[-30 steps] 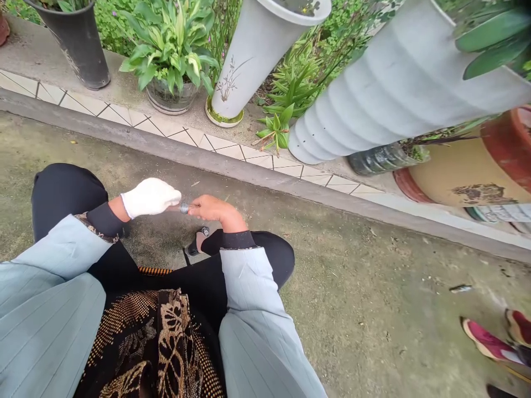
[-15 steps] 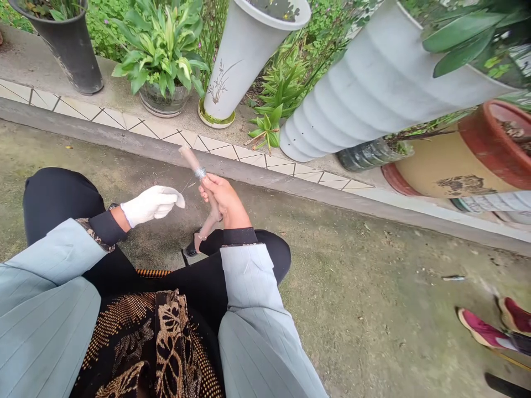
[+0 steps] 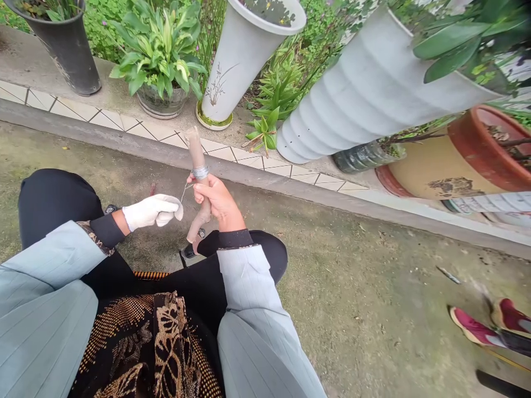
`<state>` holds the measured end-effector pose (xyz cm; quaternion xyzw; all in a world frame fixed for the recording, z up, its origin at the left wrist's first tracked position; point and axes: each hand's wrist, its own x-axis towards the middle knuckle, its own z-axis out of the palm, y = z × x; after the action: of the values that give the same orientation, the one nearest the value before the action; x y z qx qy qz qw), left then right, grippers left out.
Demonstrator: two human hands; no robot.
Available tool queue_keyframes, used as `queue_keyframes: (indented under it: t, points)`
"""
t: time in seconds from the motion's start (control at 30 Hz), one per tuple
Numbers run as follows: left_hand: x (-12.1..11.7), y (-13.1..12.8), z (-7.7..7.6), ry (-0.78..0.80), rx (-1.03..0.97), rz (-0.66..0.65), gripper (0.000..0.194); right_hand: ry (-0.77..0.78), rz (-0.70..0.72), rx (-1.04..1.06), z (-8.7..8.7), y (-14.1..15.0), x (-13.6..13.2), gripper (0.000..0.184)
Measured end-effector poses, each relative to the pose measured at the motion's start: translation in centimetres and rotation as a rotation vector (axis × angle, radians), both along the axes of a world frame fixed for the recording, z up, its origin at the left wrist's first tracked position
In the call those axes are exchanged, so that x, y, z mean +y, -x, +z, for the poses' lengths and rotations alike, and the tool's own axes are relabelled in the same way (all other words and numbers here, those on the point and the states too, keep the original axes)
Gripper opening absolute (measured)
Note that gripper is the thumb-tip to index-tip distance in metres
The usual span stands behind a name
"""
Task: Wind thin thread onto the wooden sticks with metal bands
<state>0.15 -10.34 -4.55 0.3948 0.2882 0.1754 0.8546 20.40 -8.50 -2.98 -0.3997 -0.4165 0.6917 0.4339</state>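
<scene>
Mostly, the markings in view are pictures or marks too small to read: a fine dark plant drawing runs up the tall grey vase (image 3: 243, 52), a blurry dark print sits low on the tan pot (image 3: 440, 160) with the reddish rim, and bluish-green marks on the white container (image 3: 493, 203) behind it are illegible. One black shoe (image 3: 189, 250) bears a small round emblem, its design unclear. As for the stick (image 3: 195, 148), it is smooth and pale pinkish brown, with a rough, lighter upper end and a crooked lower part that kinks and bends leftward to a blunt tip. Bright silvery wire (image 3: 201, 172) is wound around it in several tight turns just above the right hand (image 3: 218, 202). That bare hand has its fingers closed around the stick's middle, holding it nearly upright, leaning slightly, above the concrete ground (image 3: 352, 298) between the person's knees and the tiled ledge (image 3: 110, 118). From the coil a thin loose strand of the wire slants down to the left hand (image 3: 150, 211), in a white knitted glove, whose fingers are curled and pinched together on it, apart from the stick.
</scene>
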Motion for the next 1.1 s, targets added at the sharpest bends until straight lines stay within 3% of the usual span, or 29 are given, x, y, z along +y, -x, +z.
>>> queue_keyframes:
  t: [0.27,0.53,0.8,1.1]
  points:
    - [0.2,-0.7,0.8,-0.246,0.165,-0.028,0.021,-0.052,-0.203,-0.237,-0.6,1.8,0.0,0.019]
    - [0.8,-0.9,0.3,-0.100,-0.088,0.291,0.028,-0.049,-0.119,-0.170,-0.2,1.8,-0.5,0.027]
    - [1.1,-1.0,1.1,-0.061,0.053,0.341,0.021,-0.093,-0.109,-0.125,-1.1,2.3,-0.5,0.021]
    - [0.8,-1.2,1.6,-0.263,0.254,0.422,0.018,-0.121,-0.278,-0.295,-1.8,3.6,-0.6,0.015]
